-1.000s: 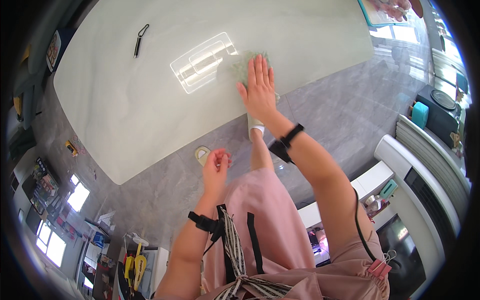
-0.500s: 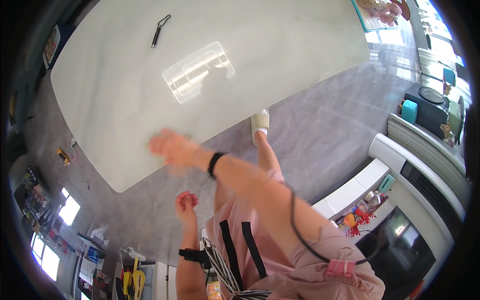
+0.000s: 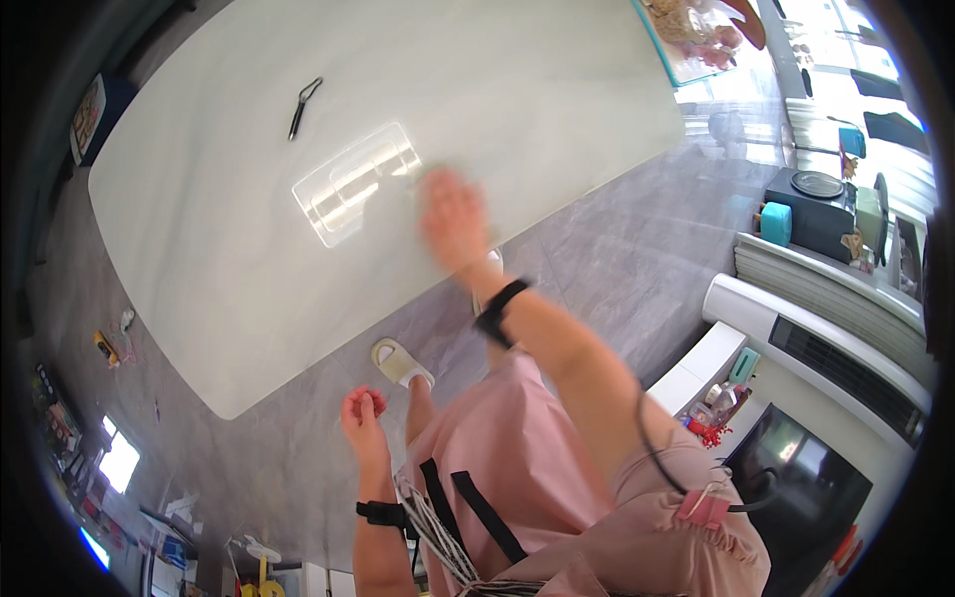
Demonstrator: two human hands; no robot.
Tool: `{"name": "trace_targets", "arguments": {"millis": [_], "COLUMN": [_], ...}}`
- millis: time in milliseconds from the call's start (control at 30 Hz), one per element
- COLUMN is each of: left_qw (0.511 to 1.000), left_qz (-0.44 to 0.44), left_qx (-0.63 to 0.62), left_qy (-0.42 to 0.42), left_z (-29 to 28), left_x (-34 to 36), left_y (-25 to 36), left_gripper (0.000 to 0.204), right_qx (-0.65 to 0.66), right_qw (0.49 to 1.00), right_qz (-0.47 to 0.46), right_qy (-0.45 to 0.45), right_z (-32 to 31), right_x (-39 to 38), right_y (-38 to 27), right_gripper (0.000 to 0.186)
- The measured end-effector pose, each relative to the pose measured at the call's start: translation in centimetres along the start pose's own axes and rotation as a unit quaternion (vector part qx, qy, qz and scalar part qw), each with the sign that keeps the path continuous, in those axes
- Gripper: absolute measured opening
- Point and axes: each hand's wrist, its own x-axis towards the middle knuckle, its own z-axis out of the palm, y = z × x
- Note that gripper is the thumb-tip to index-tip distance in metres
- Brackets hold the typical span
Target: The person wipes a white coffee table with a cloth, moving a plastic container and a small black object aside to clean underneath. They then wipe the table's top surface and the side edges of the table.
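Note:
My right hand [image 3: 454, 217] is stretched out palm-down over the white glossy table [image 3: 229, 289], right of a bright reflection. Motion smears its fingers, but they look flat and nothing shows in them. Whether the palm touches the tabletop I cannot tell. My left hand [image 3: 365, 416] hangs in front of the table's near edge with its fingers curled in, and no object shows in it. Toward the far left of the tabletop lies a slim black-handled tool with a looped metal head, like a peeler [image 3: 301, 115].
At the table's far right sits a teal-edged tray [image 3: 668, 62] with packaged items. My slippered foot [image 3: 396, 360] stands on the grey floor [image 3: 587, 254] by the near edge. A white cabinet [image 3: 708, 366] and dark screen [image 3: 801, 478] are at right. A cable runs along my right arm.
My right hand has swept rightward and farther over the table, from the near left edge. My left hand stays curled low. The view has shifted, and another slippered foot has come into sight.

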Motion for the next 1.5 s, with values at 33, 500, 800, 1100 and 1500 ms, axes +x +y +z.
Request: {"name": "trace_targets", "arguments": {"millis": [33,500,800,1100,1500], "left_qw": [1.0,0.969,0.975,0.873,0.628], "left_qz": [0.014,0.122,0.124,0.291,0.346], "left_qx": [0.011,0.199,0.179,0.379,0.648], "left_qy": [-0.004,0.081,-0.035,0.101,0.257], "left_z": [1.5,13.3,35.7,29.4,15.6], "left_x": [0.5,12.7,11.8,20.7,33.5], "left_y": [0.9,12.8,17.5,22.4,25.0], "left_gripper": [0.016,0.015,0.016,0.025,0.055], "right_qx": [0.064,0.11,0.018,-0.058,0.135], "right_qw": [0.994,0.987,0.981,0.922,0.648], "right_qz": [-0.073,-0.118,0.164,0.363,0.69], "right_qy": [-0.041,-0.015,0.106,0.126,0.293], "right_z": [0.1,-4.9,-7.6,-8.8,-4.4], "right_x": [-1.0,16.1,20.3,9.1,4.6], "right_y": [-4.5,20.6,46.4,50.8,46.7], "right_gripper": [0.06,0.049,0.053,0.052,0.04]}}
